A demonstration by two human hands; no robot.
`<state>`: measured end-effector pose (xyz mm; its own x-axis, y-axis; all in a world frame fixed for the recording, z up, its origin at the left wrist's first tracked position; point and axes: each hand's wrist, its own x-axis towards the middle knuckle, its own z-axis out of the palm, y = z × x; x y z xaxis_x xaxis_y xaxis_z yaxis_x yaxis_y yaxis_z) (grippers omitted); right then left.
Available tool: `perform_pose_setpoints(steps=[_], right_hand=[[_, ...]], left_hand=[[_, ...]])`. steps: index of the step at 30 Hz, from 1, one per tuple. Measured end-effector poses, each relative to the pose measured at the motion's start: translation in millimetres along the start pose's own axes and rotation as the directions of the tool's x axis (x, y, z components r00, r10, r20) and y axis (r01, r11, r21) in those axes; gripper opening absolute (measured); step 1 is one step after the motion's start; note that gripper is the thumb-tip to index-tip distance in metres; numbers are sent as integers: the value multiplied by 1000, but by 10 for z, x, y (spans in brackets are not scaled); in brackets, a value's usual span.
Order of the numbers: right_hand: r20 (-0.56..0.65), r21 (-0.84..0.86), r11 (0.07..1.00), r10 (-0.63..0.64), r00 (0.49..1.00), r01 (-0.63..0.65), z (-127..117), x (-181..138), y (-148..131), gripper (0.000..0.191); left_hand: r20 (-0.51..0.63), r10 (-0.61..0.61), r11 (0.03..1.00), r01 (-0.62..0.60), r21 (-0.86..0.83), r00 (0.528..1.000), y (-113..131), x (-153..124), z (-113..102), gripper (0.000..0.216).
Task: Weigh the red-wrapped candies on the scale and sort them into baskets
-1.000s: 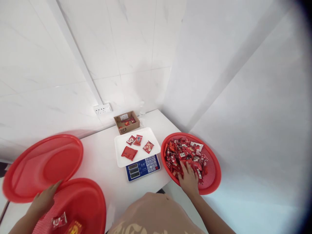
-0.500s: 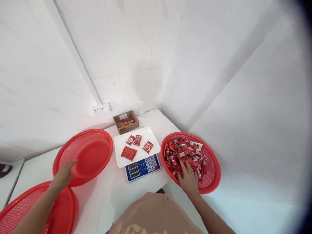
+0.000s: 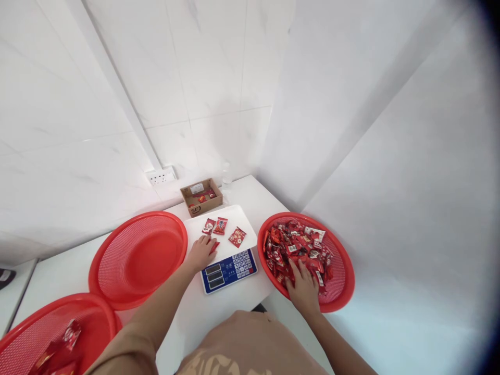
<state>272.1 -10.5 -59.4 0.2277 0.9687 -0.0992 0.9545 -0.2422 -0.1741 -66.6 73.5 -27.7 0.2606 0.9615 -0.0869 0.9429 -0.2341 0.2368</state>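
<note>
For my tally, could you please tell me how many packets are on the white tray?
4: one packet at back left, a second beside it, a third at right, and a fourth partly under the left hand, which may hide more.

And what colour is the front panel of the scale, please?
The scale's front panel is blue; it shows best in the head view.

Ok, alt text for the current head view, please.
A person's left hand partly covers a red packet on the white tray of a scale, beside three other packets; the right hand lies on red packets heaped in a red basket. Two more red baskets stand at left; a cardboard box sits behind the tray.
</note>
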Motion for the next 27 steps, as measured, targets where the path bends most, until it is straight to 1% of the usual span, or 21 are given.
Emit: perform_pose_setpoints(steps=[1,3,5,6,8,10,11,12,14,16,17,18,20,22,24,26,27], right_hand=[[1,1,1000,0,1000,0,3,0,2,56],[2,2,1000,-1,1000,1,13,2,11,56],[5,-1,1000,-8,1000,8,24,3,20,56],[5,-3,1000,-11,1000,11,30,4,24,57],[3,-8,1000,-14,1000,14,36,6,28,57],[1,-9,1000,-13,1000,13,36,8,27,57],[2,-8,1000,-12,1000,12,32,9,25,57],[5,-7,1000,-10,1000,10,26,10,22,57],[16,-6,1000,-9,1000,9,8,8,13,57],[27,-4,1000,-8,1000,8,-15,3,4,57],[29,-4,1000,-7,1000,7,-25,1,1,57],[30,-2,1000,-7,1000,7,-32,0,-1,57],[34,4,1000,-1,999,1,-34,1,1,57],[41,7,1000,5,999,-6,-19,10,12,57],[44,9,1000,9,999,-9,10,22,28,57],[36,13,1000,4,999,-5,40,32,44,56],[34,15,1000,1,999,-1,51,36,49,56]], left_hand=[[-11,4,1000,-4,4,1000,1,1,-30,37],[-57,-10,1000,10,7,998,-35,-53,-125,33],[-180,-76,997,80,19,981,-128,-162,-245,32],[-259,-128,990,139,24,957,-195,-227,-304,31],[-400,-251,957,288,34,881,-347,-350,-393,30],[-471,-343,909,413,52,813,-480,-425,-417,32],[-482,-361,895,442,62,798,-523,-430,-399,35],[-477,-359,894,442,69,802,-543,-408,-363,38],[-425,-314,929,367,46,849,-508,-281,-252,47],[-345,-266,962,270,-37,900,-379,-57,-130,53],[-303,-258,966,243,-88,917,-289,77,-80,55],[-258,-267,962,239,-133,928,-189,217,-41,58],[-157,-321,939,291,-184,934,21,483,2,65],[-37,-355,923,344,-174,934,225,692,17,72],[69,-311,940,317,-124,948,414,819,41,78],[133,-210,973,220,-63,969,575,863,89,83],[139,-165,985,171,-34,976,640,860,119,84]])
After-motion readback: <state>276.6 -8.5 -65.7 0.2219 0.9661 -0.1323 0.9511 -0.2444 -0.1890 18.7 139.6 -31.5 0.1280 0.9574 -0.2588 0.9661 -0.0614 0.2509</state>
